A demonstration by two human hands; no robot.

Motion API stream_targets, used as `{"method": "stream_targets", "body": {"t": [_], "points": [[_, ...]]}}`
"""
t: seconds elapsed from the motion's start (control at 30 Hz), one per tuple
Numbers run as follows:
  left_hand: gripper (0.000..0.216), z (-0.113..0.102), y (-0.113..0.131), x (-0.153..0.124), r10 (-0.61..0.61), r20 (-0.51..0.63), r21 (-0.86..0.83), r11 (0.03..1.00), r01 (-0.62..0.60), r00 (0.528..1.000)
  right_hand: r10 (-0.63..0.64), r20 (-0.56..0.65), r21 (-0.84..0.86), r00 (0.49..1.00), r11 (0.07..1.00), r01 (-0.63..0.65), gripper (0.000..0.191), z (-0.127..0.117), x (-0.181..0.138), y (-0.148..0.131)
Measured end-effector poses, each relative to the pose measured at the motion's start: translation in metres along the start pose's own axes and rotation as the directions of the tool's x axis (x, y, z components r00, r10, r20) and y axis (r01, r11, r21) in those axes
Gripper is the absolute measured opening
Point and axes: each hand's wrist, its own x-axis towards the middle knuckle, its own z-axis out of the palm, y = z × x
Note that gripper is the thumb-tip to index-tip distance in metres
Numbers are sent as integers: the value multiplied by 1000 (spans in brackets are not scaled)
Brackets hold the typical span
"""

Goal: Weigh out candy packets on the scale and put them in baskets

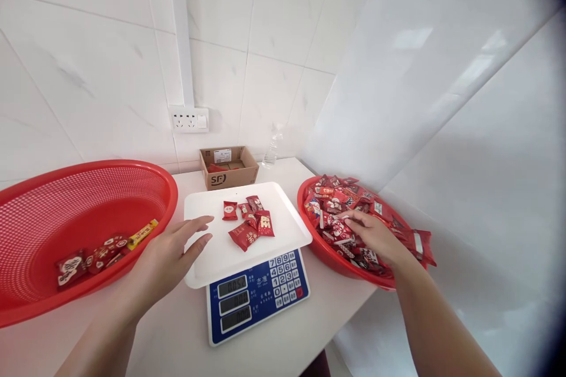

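My left hand (174,253) hovers over the left edge of the white tray (207,265) on a blue scale (259,294). Its fingers are apart and hold nothing. Several red wrapped snacks lie on that tray: a small square one (230,210) stands apart, while the others, such as a larger packet (265,224), overlap. On the right, my right hand (374,235) reaches into a red basket (318,244) heaped with snack packets. Its thumb and fingertips close on a red-and-white packet (340,230), partly hidden among the others.
A second red basket (132,168) on the left holds several dark red packets (71,269) and a yellow stick packet (142,234). Behind the scale stands an open cardboard box (239,178), beside a clear plastic piece (270,153). A tiled wall with a socket (190,119) rises behind.
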Motion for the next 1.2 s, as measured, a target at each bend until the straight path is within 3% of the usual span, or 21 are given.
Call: {"method": "stream_targets", "body": {"t": [0.13,0.3,0.4,0.63,0.77,0.87,1.03,1.2], "points": [[45,1,-1,0,4,-4,2,1000,-4,1000,106,-71,287,992,955,-81,27,5,-4,5],[45,0,-1,-1,-22,16,12,1000,22,1000,256,-18,654,966,734,-182,24,14,-6,5],[46,-1,-1,-1,-19,13,17,1000,19,1000,280,-7,732,960,656,-186,29,19,-9,4],[45,0,-1,0,-13,17,13,1000,13,1000,206,-60,756,977,648,-90,58,28,-14,5],[45,0,-1,0,-8,21,13,1000,8,1000,201,-128,705,971,707,-53,62,30,-12,11],[45,0,-2,0,4,13,12,1000,-4,1000,174,-244,591,954,807,4,58,32,-10,19],[44,0,-1,0,16,-4,14,1000,-16,1000,82,-457,240,886,970,34,53,32,-8,29],[40,-2,3,-4,28,1,27,999,-28,1000,-24,-572,-67,820,998,-17,52,33,-15,13]]}}
